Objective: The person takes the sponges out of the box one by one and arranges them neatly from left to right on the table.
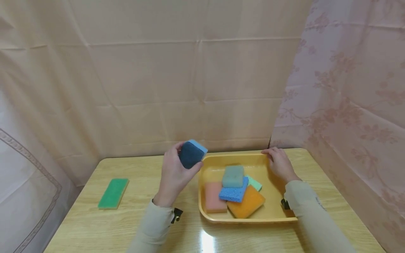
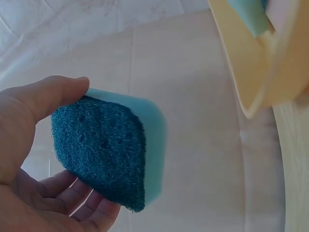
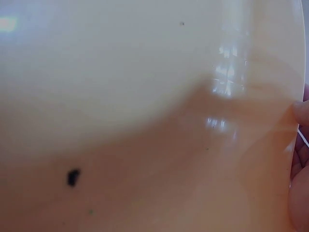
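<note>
Well, nearest are two pale sleeves (image 1: 152,225), one on each arm. Next, the left hand (image 1: 177,172) is partly open, just as wide as the two-colour sponge (image 1: 191,154) it holds. Its thumb is on one side and its fingers curl on the other. This sponge is up in the air, near the left side of the yellow tray (image 1: 272,196). Its dark blue scratchy face looks back at the person, and its soft light blue part is on the far side. It is tilted, and in the left wrist view its long way slants from upper left down to lower right.

Inside the tray, an orange sponge (image 1: 248,203) and a pink sponge (image 1: 215,198) are closest. A bright blue sponge (image 1: 232,194) lies partly on the orange one. Behind are a mint sponge (image 1: 254,183) and a grey-green sponge (image 1: 233,175). A green sponge (image 1: 113,193) lies flat on the wooden surface (image 1: 145,182), off to the left.

Farther away, the right hand (image 1: 280,163) pinches the tray's right edge, thumb inside and fingers outside. Last is a tan curtain (image 1: 177,80).
</note>
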`<act>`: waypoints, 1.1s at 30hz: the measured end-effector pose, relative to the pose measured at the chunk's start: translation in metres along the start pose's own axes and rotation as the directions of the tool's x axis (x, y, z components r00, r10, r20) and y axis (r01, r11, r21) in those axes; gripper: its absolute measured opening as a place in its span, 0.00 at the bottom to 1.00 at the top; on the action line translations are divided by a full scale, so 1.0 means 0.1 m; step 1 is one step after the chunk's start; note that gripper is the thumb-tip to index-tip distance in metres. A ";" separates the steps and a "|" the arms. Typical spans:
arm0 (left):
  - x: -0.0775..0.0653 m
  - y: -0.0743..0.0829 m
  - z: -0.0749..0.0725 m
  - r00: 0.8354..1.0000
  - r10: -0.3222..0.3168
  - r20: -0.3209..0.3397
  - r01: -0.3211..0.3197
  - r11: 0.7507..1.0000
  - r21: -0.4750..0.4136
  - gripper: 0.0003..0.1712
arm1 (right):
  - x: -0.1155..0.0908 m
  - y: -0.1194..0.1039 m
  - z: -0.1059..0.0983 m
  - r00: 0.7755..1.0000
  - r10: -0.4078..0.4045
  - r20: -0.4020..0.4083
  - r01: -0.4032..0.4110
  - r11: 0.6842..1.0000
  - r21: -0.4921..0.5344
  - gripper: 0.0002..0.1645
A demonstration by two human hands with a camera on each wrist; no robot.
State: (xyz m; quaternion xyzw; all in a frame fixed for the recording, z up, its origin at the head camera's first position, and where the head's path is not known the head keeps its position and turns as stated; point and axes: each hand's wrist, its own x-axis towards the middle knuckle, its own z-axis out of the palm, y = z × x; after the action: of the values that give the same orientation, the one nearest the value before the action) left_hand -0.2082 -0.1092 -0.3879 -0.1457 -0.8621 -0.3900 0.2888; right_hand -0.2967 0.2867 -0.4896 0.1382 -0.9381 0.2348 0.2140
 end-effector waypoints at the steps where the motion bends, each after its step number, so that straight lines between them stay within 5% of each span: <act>1: -0.01 -0.03 -0.02 1.000 0.007 -0.014 -0.007 1.000 0.003 0.47 | 0.00 0.00 0.00 1.000 -0.004 -0.003 0.004 1.000 -0.001 0.14; 12: -0.14 -0.32 -0.28 0.998 -0.043 -0.045 0.046 0.996 0.076 0.47 | 0.00 0.03 0.00 1.000 -0.016 -0.016 0.016 1.000 -0.009 0.13; 33: -0.66 -1.03 -0.77 0.987 -0.143 -0.067 0.156 0.953 0.262 0.48 | 0.00 0.02 0.01 1.000 -0.016 -0.003 0.016 1.000 -0.006 0.14</act>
State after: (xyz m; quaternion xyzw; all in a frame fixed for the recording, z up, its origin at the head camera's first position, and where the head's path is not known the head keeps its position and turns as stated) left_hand -0.1751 -0.2364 -0.4481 -0.0309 -0.9082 -0.2948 0.2956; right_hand -0.2983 0.2876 -0.4913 0.1447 -0.9373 0.2303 0.2178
